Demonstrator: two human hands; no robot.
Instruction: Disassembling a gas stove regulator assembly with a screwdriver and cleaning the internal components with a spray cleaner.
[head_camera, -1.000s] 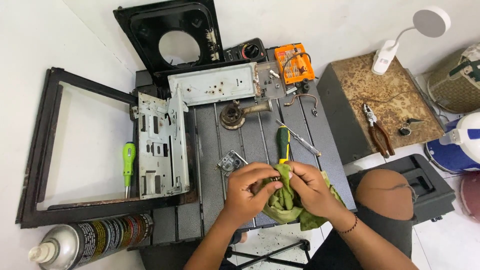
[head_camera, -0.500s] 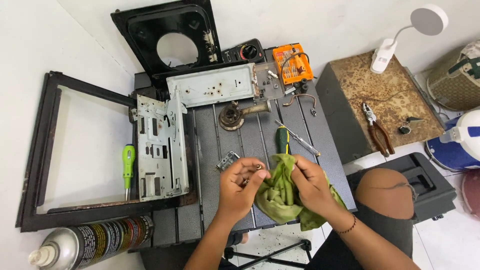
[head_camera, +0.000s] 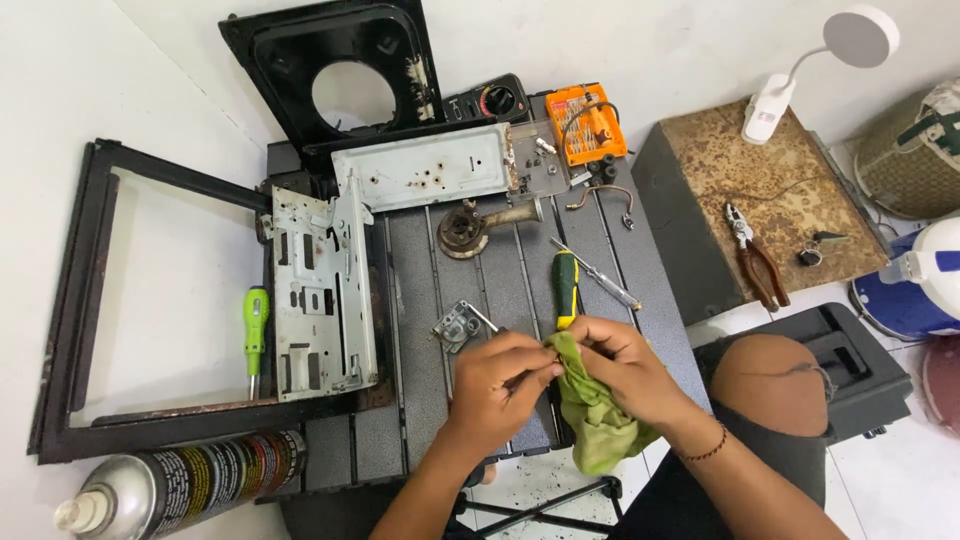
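A: While I watch from the head view, what sits closest?

B: A spray can at the near left. Then both hands meet over the grey table: left hand pinched shut on something too small for me to tell, right hand gripping a green rag that hangs off the near edge.

A: Beyond them?

B: A green screwdriver just past the fingers, a burner part farther, an orange bit case at the back.
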